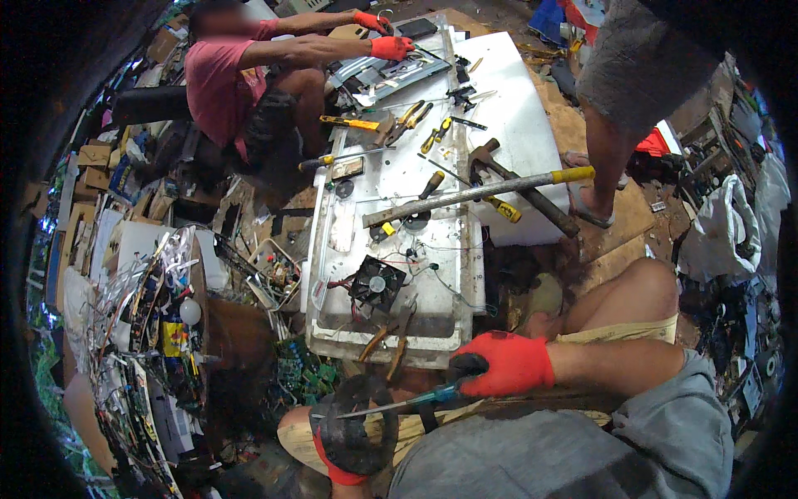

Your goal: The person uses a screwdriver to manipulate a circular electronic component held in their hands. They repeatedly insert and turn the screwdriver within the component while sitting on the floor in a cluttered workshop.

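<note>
My right hand (pixel 509 366), in a red glove with dark fingertips, is closed round the teal handle of a screwdriver (pixel 434 394). Its thin shaft points left, across my lap, and meets or passes over a dark rounded part (pixel 384 422). My left hand (pixel 339 449), in a red-cuffed glove with a black palm, is closed on that part; its kind is hard to make out against the dark glove. Just beyond, on the white tabletop panel (pixel 453 328), lie pliers with orange-brown handles (pixel 378 343) and a black cooling fan (pixel 376 283).
A long metal pipe with a yellow end (pixel 482 196) lies over a hammer (pixel 528 193) among screwdrivers and pliers. Across the table, a person's red-gloved hands (pixel 389 47) are at a flat metal unit (pixel 391 79). Another person's leg (pixel 611 154) stands right; heaped scrap (pixel 166 349) lies left.
</note>
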Demonstrator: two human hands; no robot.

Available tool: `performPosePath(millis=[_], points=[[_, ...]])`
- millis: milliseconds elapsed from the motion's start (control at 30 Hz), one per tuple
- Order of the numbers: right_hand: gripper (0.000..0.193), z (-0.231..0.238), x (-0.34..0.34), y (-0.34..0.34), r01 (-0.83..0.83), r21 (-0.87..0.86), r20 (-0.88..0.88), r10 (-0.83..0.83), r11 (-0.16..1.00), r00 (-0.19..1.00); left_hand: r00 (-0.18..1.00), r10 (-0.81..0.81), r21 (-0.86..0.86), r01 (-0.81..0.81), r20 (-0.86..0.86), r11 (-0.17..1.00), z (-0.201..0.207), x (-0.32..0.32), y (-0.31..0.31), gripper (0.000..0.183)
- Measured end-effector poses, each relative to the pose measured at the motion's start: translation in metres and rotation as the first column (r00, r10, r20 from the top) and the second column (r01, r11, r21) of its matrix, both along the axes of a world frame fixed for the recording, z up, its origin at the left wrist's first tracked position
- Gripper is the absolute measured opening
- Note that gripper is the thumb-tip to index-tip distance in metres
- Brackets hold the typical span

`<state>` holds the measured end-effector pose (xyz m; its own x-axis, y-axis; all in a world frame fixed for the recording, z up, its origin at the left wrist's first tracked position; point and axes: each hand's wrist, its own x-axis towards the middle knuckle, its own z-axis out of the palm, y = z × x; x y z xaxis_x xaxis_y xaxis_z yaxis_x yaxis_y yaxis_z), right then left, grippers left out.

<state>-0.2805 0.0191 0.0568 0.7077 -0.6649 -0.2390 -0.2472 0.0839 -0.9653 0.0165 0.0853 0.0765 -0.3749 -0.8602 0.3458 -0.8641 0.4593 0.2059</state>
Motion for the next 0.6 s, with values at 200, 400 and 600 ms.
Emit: performPosePath(millis=[200, 400, 600], points=[[0.03, 0.01, 0.009, 0.001, 0.107, -0.529, 0.114, -0.054, 0.842, 0.992, 0.981, 0.09, 0.053, -0.101, 0.172, 0.994, -0.012, 0.03, 0.018, 0.03], [0.028, 0.004, 0.002, -0.007, -0.113, -0.02, -0.106, 0.11, 0.993, 0.988, 0.959, 0.095, -0.006, -0.097, 0.268, 0.995, -0.037, 0.041, 0.025, 0.031], [0.032, -0.002, 0.001, -0.001, -0.024, -0.442, -0.117, -0.031, 0.897, 0.993, 0.953, 0.243, 0.261, -0.192, -0.18, 0.946, -0.003, 0.0, 0.012, 0.039]])
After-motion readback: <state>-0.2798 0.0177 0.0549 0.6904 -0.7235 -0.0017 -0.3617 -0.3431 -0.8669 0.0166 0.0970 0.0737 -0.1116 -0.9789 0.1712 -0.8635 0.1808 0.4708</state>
